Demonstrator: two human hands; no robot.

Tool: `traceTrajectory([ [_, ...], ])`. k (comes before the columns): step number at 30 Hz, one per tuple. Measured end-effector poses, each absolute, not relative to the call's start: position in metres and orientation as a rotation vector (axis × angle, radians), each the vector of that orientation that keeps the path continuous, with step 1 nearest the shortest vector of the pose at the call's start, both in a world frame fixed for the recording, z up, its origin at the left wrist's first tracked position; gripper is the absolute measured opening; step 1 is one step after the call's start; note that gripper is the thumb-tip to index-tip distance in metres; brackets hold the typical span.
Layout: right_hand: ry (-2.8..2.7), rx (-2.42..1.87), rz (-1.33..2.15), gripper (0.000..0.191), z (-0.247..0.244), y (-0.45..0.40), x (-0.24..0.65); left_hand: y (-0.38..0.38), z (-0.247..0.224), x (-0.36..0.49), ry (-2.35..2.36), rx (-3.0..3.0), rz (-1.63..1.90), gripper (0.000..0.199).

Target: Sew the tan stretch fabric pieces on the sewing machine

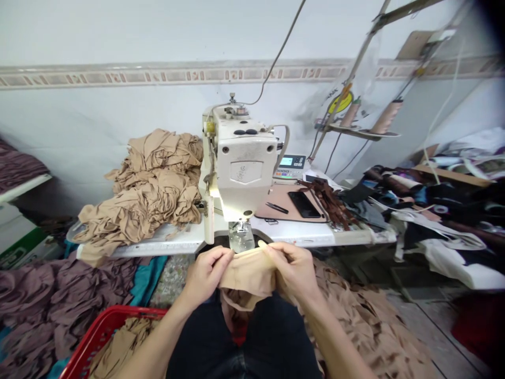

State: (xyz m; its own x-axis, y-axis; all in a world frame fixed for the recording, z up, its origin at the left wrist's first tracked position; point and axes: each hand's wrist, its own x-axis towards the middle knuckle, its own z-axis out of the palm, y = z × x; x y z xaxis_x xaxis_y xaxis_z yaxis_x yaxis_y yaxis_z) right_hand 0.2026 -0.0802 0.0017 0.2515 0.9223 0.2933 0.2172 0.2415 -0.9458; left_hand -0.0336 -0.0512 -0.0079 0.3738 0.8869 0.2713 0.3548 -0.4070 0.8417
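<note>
Between my two hands a beige fabric garment piece (pixel 250 273) is stretched out, its upper edge facing the sewing machine (pixel 246 163). My left hand (pixel 207 271) is closed on the left end, thumb on top. My right hand (pixel 294 268) pinches the right end between thumb and fingers, where a pale strip of edge sticks up. Just beyond the cloth is the needle plate (pixel 241 239), under the lit presser foot. The garment's lower part hangs over my lap, and the fingers beneath it are hidden.
Beige cloth is heaped (pixel 153 184) left of the machine. On the right lie tweezers (pixel 276 208), a black phone (pixel 303 204) and brown strips (pixel 327 200). A control panel (pixel 290 166) and thread cones (pixel 386 117) stand behind. A red basket (pixel 97 329) and cloth piles flank my legs.
</note>
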Motion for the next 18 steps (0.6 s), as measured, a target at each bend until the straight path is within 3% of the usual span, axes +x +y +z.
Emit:
traceTrajectory([
  [8, -1.097, -1.222, 0.922, 0.033, -0.013, -0.064, 0.209, -0.042, 0.009, -0.023, 1.274, 1.668, 0.97, 0.036],
  [13, -1.002, -1.199, 0.945, 0.033, -0.021, -0.055, 0.211, -0.027, 0.006, -0.011, 1.201, 1.535, 1.161, 0.026],
  [18, -0.924, -1.178, 0.933, 0.033, -0.023, -0.042, 0.212, -0.013, -0.002, -0.003, 1.115, 1.445, 1.234, 0.029],
])
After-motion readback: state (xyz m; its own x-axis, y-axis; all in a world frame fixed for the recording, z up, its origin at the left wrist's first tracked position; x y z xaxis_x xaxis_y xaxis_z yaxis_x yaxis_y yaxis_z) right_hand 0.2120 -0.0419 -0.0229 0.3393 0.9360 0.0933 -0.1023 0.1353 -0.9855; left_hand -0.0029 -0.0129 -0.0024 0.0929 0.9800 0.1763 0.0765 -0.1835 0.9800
